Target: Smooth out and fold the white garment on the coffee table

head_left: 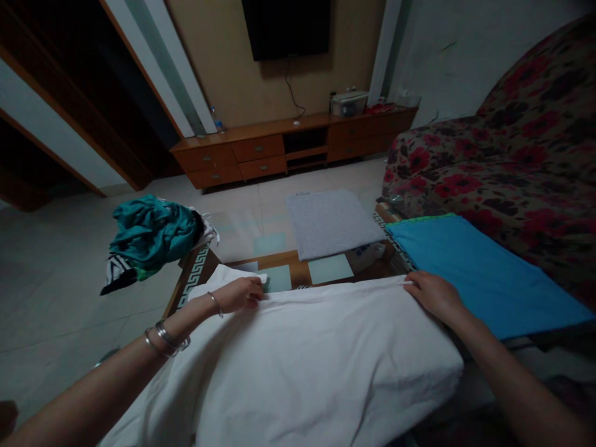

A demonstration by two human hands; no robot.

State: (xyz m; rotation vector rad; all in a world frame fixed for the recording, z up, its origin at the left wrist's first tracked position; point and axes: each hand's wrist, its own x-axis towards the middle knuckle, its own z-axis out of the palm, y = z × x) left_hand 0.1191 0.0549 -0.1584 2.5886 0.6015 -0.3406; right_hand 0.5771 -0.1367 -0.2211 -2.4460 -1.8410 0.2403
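A large white cloth (316, 360) lies spread over the near side of a glass-topped wooden table (298, 273) and hangs off its front. My left hand (242, 293) pinches the cloth's far folded edge on the left, fingers closed on the fabric. On the right end of the same edge my right hand (433, 295) rests palm down, fingers curled over it. Silver bangles sit on my left wrist and forearm.
A folded grey cloth (333, 222) lies at the table's far side. A blue cloth (479, 273) lies flat to the right, against a floral sofa (512, 161). A heap of teal and patterned clothes (149, 239) sits at the table's left corner. A wooden cabinet (288, 146) stands under a wall TV.
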